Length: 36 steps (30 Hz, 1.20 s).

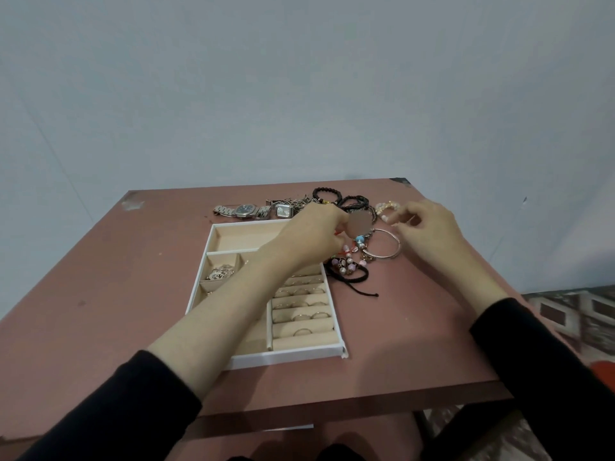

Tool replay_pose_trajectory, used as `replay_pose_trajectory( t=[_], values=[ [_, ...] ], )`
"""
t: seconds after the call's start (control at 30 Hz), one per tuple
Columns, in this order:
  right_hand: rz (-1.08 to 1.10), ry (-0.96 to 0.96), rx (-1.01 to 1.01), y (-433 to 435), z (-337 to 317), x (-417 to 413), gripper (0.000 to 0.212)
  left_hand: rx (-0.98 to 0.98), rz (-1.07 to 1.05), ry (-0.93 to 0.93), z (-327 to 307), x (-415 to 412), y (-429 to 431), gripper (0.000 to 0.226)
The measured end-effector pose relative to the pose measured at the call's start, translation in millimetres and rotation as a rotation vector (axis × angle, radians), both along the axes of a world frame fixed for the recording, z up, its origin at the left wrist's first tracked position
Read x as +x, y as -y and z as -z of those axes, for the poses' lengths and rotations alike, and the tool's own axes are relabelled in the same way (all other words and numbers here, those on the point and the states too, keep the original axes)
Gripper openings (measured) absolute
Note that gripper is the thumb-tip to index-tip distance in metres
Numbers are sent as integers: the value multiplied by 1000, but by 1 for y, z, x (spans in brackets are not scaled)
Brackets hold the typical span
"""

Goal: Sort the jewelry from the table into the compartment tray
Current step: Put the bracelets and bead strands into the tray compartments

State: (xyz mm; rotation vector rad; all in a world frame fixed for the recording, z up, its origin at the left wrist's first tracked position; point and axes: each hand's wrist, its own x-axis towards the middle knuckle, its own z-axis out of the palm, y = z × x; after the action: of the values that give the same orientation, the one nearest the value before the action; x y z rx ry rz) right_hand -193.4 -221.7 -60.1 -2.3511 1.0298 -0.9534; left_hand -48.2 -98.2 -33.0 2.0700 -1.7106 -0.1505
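My left hand curls its fingers into the heap of beaded and corded bracelets; a blur hides the tips, so I cannot tell if they grip anything. My right hand draws its fingertips together just above the thin silver bangle; I cannot tell if they hold anything either. The heap lies just beside the white compartment tray with beige lining, with metal rings in its roll slots. Beyond the tray a silver wristwatch with a dark round dial lies on the reddish-brown table.
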Motion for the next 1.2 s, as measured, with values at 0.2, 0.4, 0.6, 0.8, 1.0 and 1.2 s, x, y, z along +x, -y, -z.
replay_pose_trajectory(
  t=[0.2,0.4,0.6,0.8,1.0,1.2],
  values=[
    [16,-29,4,18,8,-3,24,17,-22,9,5,-1,16,25],
    [59,-153,47,30,13,-5,27,11,-67,20,6,0,30,28],
    [92,-264,12,35,11,-2,24,-6,-60,-31,7,-3,39,26],
    [56,212,142,37,10,1,15,-39,-50,-29,4,-6,50,27],
    [79,670,224,27,-2,1,11,-40,7,-14,6,-19,79,22],
    [-46,824,260,22,-8,-1,8,81,-37,83,13,-36,103,34]
  ],
)
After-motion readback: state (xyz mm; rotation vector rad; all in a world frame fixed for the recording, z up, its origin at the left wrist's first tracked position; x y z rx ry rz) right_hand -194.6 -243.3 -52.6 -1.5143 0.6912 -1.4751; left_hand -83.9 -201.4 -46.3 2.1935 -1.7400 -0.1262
